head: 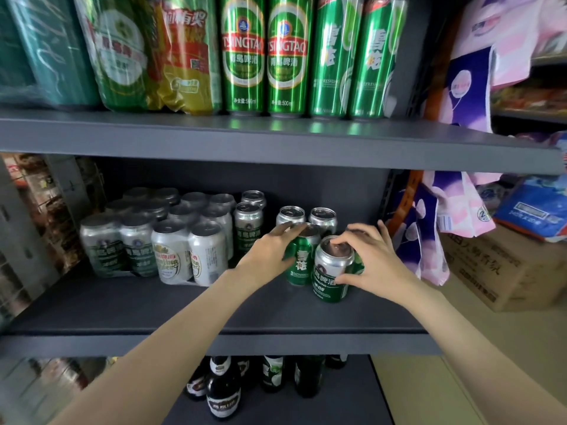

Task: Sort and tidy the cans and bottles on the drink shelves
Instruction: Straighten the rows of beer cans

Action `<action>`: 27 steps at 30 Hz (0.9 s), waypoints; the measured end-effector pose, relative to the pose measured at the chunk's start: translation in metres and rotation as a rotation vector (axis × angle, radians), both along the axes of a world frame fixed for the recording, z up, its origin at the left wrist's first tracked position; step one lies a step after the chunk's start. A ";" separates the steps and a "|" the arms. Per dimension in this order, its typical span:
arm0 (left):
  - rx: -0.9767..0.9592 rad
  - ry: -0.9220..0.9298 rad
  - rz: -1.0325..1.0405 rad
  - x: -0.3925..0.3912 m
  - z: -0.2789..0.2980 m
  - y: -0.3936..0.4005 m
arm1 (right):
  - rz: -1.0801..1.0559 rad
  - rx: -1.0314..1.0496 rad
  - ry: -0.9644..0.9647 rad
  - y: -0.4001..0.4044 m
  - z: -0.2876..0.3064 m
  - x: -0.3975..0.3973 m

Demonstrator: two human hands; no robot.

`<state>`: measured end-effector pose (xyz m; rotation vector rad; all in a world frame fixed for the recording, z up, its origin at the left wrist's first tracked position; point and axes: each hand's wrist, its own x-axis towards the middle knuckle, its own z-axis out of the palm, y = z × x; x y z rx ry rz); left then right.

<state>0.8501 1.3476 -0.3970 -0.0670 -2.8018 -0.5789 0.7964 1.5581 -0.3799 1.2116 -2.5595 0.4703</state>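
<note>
On the middle shelf (214,308), shrink-wrapped can packs (159,240) are parked on the left. Next over, a green can (299,265) is gripped by the left hand (271,251). Just beside it, touching, a silver-and-green can (331,276) is grasped round the top by the right hand (372,256). Loose cans (322,217) are lined up behind.

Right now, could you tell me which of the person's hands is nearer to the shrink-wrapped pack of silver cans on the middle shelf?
Left. The left hand grips an all-green can just right of the shrink-wrapped pack of silver cans; the right hand holds a silver-topped green can farther right.
</note>
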 end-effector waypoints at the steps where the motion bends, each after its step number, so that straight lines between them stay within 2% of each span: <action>1: -0.029 0.025 0.010 0.005 0.000 -0.007 | 0.019 -0.005 -0.010 -0.001 0.001 0.000; 5: -0.175 0.343 0.106 0.028 0.010 -0.049 | 0.141 -0.015 -0.082 -0.014 0.006 0.006; 6: -0.194 0.366 0.150 0.032 0.011 -0.063 | 0.166 -0.010 -0.096 -0.020 0.007 0.008; 11: -0.188 0.185 0.343 0.050 0.012 -0.097 | 0.267 -0.017 -0.140 -0.065 0.011 0.017; 17: -0.287 0.007 0.320 0.060 0.009 -0.104 | 0.273 0.043 -0.063 -0.128 0.011 0.018; 24: -0.250 0.039 0.298 0.063 0.008 -0.103 | 0.174 0.124 0.027 -0.139 0.007 -0.004; 27: -0.294 -0.018 0.302 0.060 0.008 -0.099 | 0.067 0.046 -0.029 -0.118 0.007 -0.016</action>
